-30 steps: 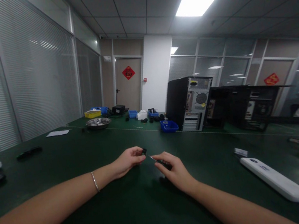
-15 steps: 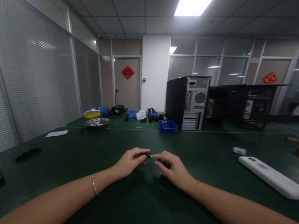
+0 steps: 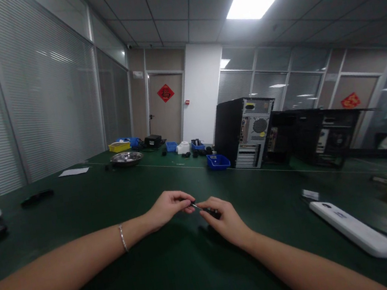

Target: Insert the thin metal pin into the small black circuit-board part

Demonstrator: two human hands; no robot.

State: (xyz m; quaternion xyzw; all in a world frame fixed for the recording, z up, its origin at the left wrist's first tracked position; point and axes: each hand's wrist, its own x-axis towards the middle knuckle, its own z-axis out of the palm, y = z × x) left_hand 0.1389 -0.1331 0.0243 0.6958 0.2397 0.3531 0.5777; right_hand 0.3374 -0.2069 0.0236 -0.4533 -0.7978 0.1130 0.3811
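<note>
A small dark part (image 3: 193, 202) and a slim tool (image 3: 214, 213) are held close together above a green table (image 3: 146, 286).
The part is pinched between the nearly closed thumb and fingers of the left hand (image 3: 167, 209) and is mostly covered by them, so its shape cannot be told; a bracelet (image 3: 123, 238) is worn on that wrist. The tool's dark handle is gripped in the curled fingers of the right hand (image 3: 228, 218), and its thin metal tip is pointed at the part, though whether contact is made cannot be made out. Beyond the hands, a blue bin (image 3: 218, 161) is placed just beside a computer tower (image 3: 245, 134); a white power strip (image 3: 356, 231) is laid to the right.
</note>
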